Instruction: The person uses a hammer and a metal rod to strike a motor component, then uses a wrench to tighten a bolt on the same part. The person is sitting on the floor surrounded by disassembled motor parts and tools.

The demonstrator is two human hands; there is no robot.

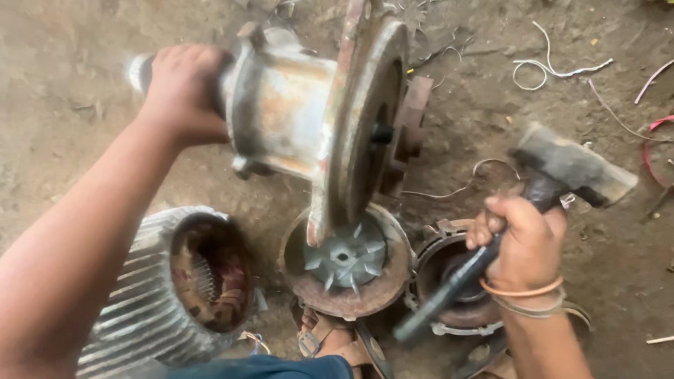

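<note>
A bare dirt floor (84,140), brown and dusty, fills the view from above, littered with bits of wire and metal scrap.

Nearest the camera, at the bottom edge, a sandalled foot (330,340) shows beside blue cloth. Just beyond it, a round rusty casing (382,281) lies flat on the floor with a small grey fan (345,258) at its centre. To its left, a ribbed grey motor shell (140,309) lies tilted, its open end showing copper windings inside. To the right of the casing lies a metal ring (449,281), partly hidden behind the right hand.

The right hand (523,245), with bands around the wrist, is closed in a fist around the dark handle of a hammer (572,168). The fingers are wrapped tight on the handle. The heavy grey head is raised up and to the right, above the floor, and the handle's free end points down towards the ring.

Higher in the view, the left hand (182,88) grips the shaft end of a large rusty pump body (281,112), fingers curled over it. The pump body is held on its side above the floor, and its wide round flange (365,119) points downward so that its lower rim meets the casing near the fan.

Farthest away, a white wire (554,70) curls on the dirt at upper right, with a red wire (656,130) near the right edge.
</note>
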